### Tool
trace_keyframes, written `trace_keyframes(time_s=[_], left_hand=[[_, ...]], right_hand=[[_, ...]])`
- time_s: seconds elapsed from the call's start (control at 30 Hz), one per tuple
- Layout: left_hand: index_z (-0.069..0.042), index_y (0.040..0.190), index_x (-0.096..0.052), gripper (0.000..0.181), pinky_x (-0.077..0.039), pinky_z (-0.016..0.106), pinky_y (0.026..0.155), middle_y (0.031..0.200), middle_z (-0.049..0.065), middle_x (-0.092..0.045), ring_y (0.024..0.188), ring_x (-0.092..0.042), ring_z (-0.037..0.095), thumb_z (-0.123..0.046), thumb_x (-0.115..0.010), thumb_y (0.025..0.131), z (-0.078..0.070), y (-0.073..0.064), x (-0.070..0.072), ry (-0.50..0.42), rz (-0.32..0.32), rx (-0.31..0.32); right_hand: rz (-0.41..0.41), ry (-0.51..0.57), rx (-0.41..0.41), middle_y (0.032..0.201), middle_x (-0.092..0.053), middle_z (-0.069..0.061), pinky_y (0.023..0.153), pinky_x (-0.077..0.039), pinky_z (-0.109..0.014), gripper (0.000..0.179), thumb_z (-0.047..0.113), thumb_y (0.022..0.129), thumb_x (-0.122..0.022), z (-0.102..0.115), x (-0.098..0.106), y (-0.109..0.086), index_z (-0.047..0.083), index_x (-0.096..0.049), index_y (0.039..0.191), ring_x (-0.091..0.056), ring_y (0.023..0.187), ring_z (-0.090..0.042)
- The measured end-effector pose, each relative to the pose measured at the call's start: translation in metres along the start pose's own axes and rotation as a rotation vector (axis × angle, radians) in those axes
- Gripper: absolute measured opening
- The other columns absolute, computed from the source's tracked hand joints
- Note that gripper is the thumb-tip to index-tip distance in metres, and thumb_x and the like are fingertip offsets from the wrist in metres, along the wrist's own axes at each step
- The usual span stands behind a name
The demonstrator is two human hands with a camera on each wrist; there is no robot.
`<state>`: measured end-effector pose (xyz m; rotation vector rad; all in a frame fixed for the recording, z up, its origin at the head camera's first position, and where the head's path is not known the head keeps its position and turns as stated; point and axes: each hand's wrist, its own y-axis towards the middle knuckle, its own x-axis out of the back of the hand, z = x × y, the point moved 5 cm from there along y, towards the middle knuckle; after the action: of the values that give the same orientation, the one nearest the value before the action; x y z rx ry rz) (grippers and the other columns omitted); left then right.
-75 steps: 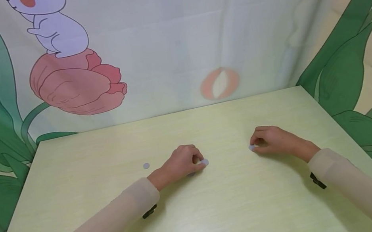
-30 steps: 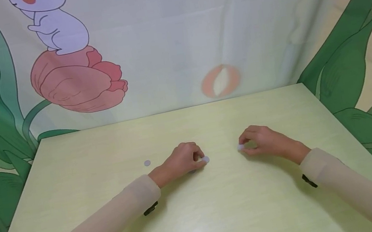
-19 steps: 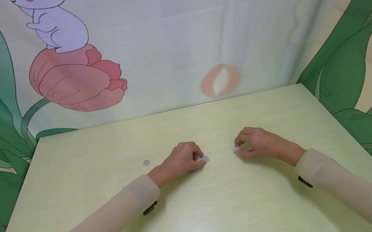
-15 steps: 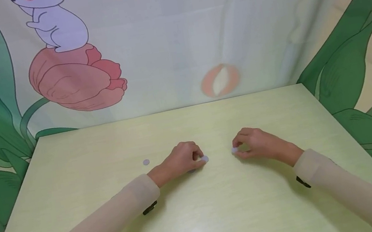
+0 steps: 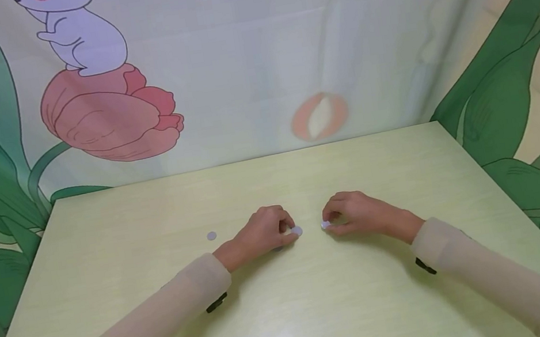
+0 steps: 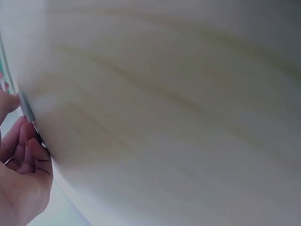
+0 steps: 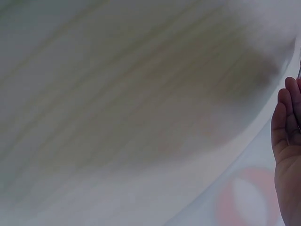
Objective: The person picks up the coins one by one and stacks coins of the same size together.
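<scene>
In the head view my left hand (image 5: 263, 230) pinches a small round pale grey disc (image 5: 297, 231) between thumb and fingers, just above or on the table; which, I cannot tell. The left wrist view catches this disc (image 6: 26, 106) nearly edge-on at the fingertips. My right hand (image 5: 358, 215) pinches a similar pale disc (image 5: 325, 224), a short gap to the right of the first. In the right wrist view only part of the right hand (image 7: 288, 141) shows, and its disc cannot be made out. A dark greyish patch (image 5: 278, 248), perhaps another disc, is mostly hidden under the left hand.
One more loose grey disc (image 5: 212, 236) lies on the pale yellow table (image 5: 280, 307), behind the left wrist. A printed curtain (image 5: 234, 69) with leaves, a flower and a white animal hangs along the table's back edge.
My right hand has moved left and slightly nearer with its disc, narrowing the gap to the other disc. The left hand and the loose disc have stayed put.
</scene>
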<state>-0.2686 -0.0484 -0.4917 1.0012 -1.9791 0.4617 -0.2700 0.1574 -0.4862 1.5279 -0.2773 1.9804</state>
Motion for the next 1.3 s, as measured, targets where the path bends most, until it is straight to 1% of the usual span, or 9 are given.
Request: trace_keyframes(time_s=[0.1,0.27,0.47,0.63,0.83,1.0,1.13,1.2,1.3], left_hand=[[-0.006,0.089,-0.075,0.013,-0.042,0.022,0.065,0.077,-0.001,-0.056,0.068,-0.049,0.01,-0.018,-0.079,0.089,0.002,0.0,-0.001,0.004,0.004,0.005],[-0.006,0.091,-0.075,0.013,-0.043,0.022,0.065,0.078,-0.001,-0.056,0.069,-0.05,0.011,-0.018,-0.079,0.088,0.003,0.001,-0.002,0.008,0.001,0.008],[-0.006,0.092,-0.075,0.014,-0.043,0.022,0.066,0.079,-0.001,-0.056,0.07,-0.05,0.011,-0.019,-0.079,0.088,0.003,0.001,-0.002,0.013,0.001,0.005],[-0.005,0.093,-0.075,0.014,-0.044,0.023,0.068,0.08,0.0,-0.058,0.072,-0.051,0.011,-0.018,-0.079,0.088,0.001,0.0,0.0,0.014,0.005,0.006],[-0.004,0.095,-0.075,0.016,-0.044,0.022,0.069,0.081,0.0,-0.058,0.072,-0.05,0.01,-0.018,-0.079,0.088,0.0,0.0,-0.001,0.017,0.013,0.011],[-0.004,0.097,-0.074,0.021,-0.045,0.023,0.069,0.082,0.0,-0.058,0.073,-0.051,0.011,-0.023,-0.079,0.089,0.002,0.0,0.0,0.007,0.026,0.002],[-0.003,0.104,-0.074,0.029,-0.048,0.025,0.073,0.086,0.001,-0.06,0.076,-0.053,0.012,-0.027,-0.079,0.089,0.007,-0.004,0.006,-0.018,0.022,0.028],[-0.002,0.107,-0.074,0.031,-0.049,0.025,0.074,0.088,0.003,-0.061,0.077,-0.055,0.012,-0.028,-0.079,0.09,0.01,-0.008,0.013,-0.033,0.003,0.045],[0.0,0.11,-0.073,0.032,-0.05,0.026,0.074,0.091,0.007,-0.063,0.077,-0.056,0.013,-0.024,-0.079,0.09,0.013,-0.017,0.026,-0.051,-0.036,0.047]], right_hand=[[0.026,0.006,-0.024,0.097,-0.067,0.006,0.082,-0.054,-0.026,0.013,0.023,0.092,-0.076,0.002,-0.004,0.005,0.014,-0.071,0.099,-0.064,0.09,-0.009],[0.06,0.052,-0.073,0.098,-0.068,0.005,0.083,-0.054,-0.026,0.014,0.024,0.092,-0.077,0.006,-0.008,0.012,0.013,-0.072,0.1,-0.064,0.09,-0.009],[0.091,0.125,-0.118,0.093,-0.069,0.008,0.078,-0.054,-0.023,0.009,0.022,0.093,-0.077,0.005,-0.011,0.017,0.014,-0.075,0.098,-0.062,0.083,-0.005],[0.095,0.197,-0.147,0.091,-0.07,0.011,0.075,-0.054,-0.023,0.006,0.021,0.091,-0.078,0.004,-0.011,0.019,0.016,-0.078,0.096,-0.062,0.079,-0.001],[0.1,0.22,-0.168,0.092,-0.071,0.011,0.075,-0.054,-0.023,0.006,0.02,0.091,-0.079,0.003,-0.011,0.018,0.016,-0.078,0.095,-0.062,0.079,-0.002],[0.103,0.23,-0.18,0.092,-0.071,0.01,0.075,-0.054,-0.023,0.007,0.02,0.091,-0.079,0.004,-0.01,0.018,0.015,-0.078,0.096,-0.062,0.08,-0.002],[0.109,0.234,-0.187,0.092,-0.071,0.009,0.075,-0.054,-0.023,0.006,0.019,0.091,-0.079,0.004,-0.009,0.019,0.015,-0.078,0.095,-0.063,0.08,-0.002],[0.116,0.238,-0.193,0.092,-0.071,0.009,0.075,-0.054,-0.022,0.006,0.019,0.091,-0.079,0.004,-0.009,0.019,0.015,-0.079,0.095,-0.062,0.08,-0.002],[0.126,0.246,-0.207,0.092,-0.071,0.009,0.075,-0.054,-0.022,0.006,0.018,0.09,-0.079,0.005,-0.009,0.019,0.014,-0.079,0.095,-0.062,0.08,-0.002]])
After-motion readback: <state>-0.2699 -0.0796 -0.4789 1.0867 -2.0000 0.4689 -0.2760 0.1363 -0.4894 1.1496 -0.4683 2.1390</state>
